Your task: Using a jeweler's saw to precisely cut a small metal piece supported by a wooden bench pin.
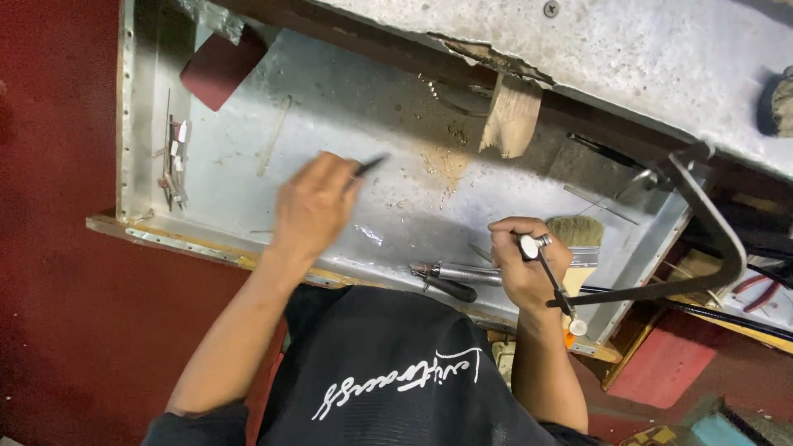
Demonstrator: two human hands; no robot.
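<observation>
Viewed from the head camera, the person sits at a shallow sheet-metal tray (388,107) fixed under a worn bench edge. The left hand (318,206) hovers over the middle of the tray floor, blurred, its fingers closed around a thin dark tool (369,165) whose tip projects up and to the right past the knuckles; what kind of tool it is cannot be told. The right hand (524,264) rests at the near rim of the tray, fist closed on the handle of a jeweller's saw (702,215); the metal clamp end of the handle shows above the fist, and the dark frame arcs away to the right, out beyond the tray wall. A wooden bench pin (510,116) juts from the bench edge above the tray, with a scatter of yellowish filings (446,161) on the floor just below it. A flat bristle brush (576,233) lies just beside the right hand, partly behind it. Pliers with dark grips (450,279) lie along the near rim, to the left of that hand. Small metal strips (175,161) are gathered near the left wall, and a dark red sanding sheet (221,70) sits at the upper left corner.
</observation>
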